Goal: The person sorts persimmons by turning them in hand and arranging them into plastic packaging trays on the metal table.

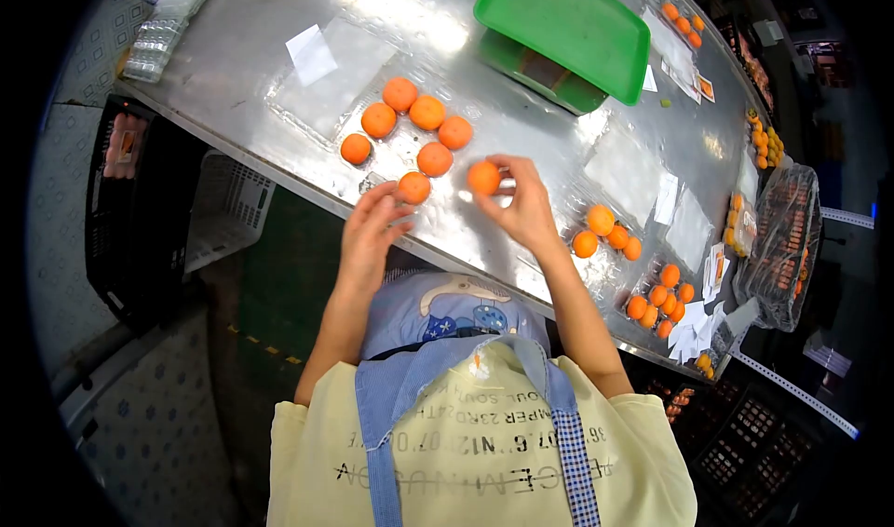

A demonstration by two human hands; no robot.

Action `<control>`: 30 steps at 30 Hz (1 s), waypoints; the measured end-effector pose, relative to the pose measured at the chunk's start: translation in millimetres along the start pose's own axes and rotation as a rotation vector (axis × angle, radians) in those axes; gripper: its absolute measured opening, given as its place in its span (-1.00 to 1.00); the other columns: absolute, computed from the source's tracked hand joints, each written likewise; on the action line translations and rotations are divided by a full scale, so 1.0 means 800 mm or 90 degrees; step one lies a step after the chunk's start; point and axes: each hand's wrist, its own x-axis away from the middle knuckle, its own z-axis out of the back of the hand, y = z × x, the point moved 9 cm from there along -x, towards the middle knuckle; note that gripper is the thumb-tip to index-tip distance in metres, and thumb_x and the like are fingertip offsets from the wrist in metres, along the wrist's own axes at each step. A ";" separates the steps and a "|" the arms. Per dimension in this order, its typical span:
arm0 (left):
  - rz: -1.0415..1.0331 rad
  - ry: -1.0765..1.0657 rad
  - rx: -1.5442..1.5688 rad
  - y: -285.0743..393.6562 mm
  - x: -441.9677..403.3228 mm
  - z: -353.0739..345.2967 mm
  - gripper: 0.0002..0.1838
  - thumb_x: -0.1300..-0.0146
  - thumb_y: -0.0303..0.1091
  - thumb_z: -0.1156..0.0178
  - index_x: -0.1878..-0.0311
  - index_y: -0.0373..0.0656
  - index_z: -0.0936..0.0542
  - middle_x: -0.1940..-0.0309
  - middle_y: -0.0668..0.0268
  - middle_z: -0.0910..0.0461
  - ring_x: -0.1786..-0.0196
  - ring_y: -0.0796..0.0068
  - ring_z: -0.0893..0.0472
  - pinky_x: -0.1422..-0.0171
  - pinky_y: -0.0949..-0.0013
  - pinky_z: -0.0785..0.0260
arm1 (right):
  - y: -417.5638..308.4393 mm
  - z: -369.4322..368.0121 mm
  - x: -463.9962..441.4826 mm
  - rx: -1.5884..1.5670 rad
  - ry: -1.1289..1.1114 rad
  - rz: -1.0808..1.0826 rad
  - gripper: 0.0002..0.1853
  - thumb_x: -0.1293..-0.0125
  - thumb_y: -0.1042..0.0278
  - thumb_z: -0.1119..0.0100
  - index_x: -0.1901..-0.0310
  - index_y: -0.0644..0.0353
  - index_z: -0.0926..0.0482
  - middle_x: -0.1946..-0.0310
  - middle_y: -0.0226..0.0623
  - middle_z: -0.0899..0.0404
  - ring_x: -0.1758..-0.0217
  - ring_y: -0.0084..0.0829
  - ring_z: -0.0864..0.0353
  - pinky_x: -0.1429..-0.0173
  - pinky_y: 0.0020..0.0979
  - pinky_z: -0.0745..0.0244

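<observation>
My right hand (523,201) pinches an orange (483,178) between thumb and fingers, close above the metal table. My left hand (371,234) is open by the table's front edge, its fingers loosely spread. Its fingertips are beside another orange (413,188); whether they touch it I cannot tell. Several more oranges (426,113) form a loose group just beyond my hands, in and around a clear plastic tray (402,145) that is hard to make out against the shiny metal.
A green tray (568,24) sits raised at the table's far side. White paper (311,55) lies at the left, near stacked clear trays (168,47). To the right are more orange groups (615,232), (659,304) and paper slips (694,331). Crates (228,201) stand below left.
</observation>
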 end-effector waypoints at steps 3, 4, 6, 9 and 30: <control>-0.016 0.048 0.007 0.018 -0.010 0.047 -0.64 -0.39 -0.29 -0.10 -0.17 -0.23 -0.45 0.06 0.24 -0.55 0.07 0.45 -0.57 0.02 0.38 -0.43 | 0.011 0.011 -0.053 0.061 0.033 0.021 -0.49 0.00 0.42 -0.39 -0.05 0.23 -0.50 0.06 -0.14 -0.48 0.05 -0.26 -0.57 0.06 -0.35 -0.61; -0.021 0.057 0.009 0.024 -0.012 0.056 -0.66 -0.39 -0.30 -0.10 -0.16 -0.23 -0.45 0.07 0.25 -0.55 0.09 0.46 -0.57 0.03 0.39 -0.42 | 0.012 0.014 -0.068 0.076 0.041 0.024 -0.50 0.00 0.41 -0.38 -0.04 0.22 -0.50 0.07 -0.13 -0.49 0.05 -0.23 -0.57 0.04 -0.33 -0.59; -0.029 0.068 0.017 0.034 -0.015 0.070 -0.68 -0.39 -0.31 -0.10 -0.14 -0.22 -0.46 0.09 0.27 -0.55 0.12 0.48 -0.57 0.05 0.40 -0.42 | 0.014 0.015 -0.094 0.124 0.038 0.023 -0.51 0.00 0.36 -0.38 -0.03 0.21 -0.52 0.08 -0.16 -0.52 0.05 -0.21 -0.57 0.03 -0.30 -0.55; -0.039 0.075 0.038 0.040 -0.025 0.091 -0.71 -0.39 -0.33 -0.10 -0.11 -0.21 -0.48 0.12 0.29 -0.55 0.15 0.50 -0.57 0.07 0.41 -0.41 | 0.031 0.011 -0.124 0.176 0.023 0.008 -0.52 -0.01 0.28 -0.37 -0.01 0.17 -0.54 0.08 -0.16 -0.55 0.00 -0.16 -0.55 -0.06 -0.24 -0.47; -0.047 0.111 0.063 0.054 -0.078 0.113 -0.80 -0.37 -0.39 -0.10 0.00 -0.22 -0.52 0.24 0.33 -0.57 0.26 0.59 -0.54 0.16 0.49 -0.41 | 0.030 -0.028 -0.164 0.281 -0.193 0.116 -0.49 0.01 0.36 -0.41 -0.05 0.18 -0.53 0.04 -0.15 -0.53 -0.06 -0.10 -0.48 -0.15 -0.21 -0.40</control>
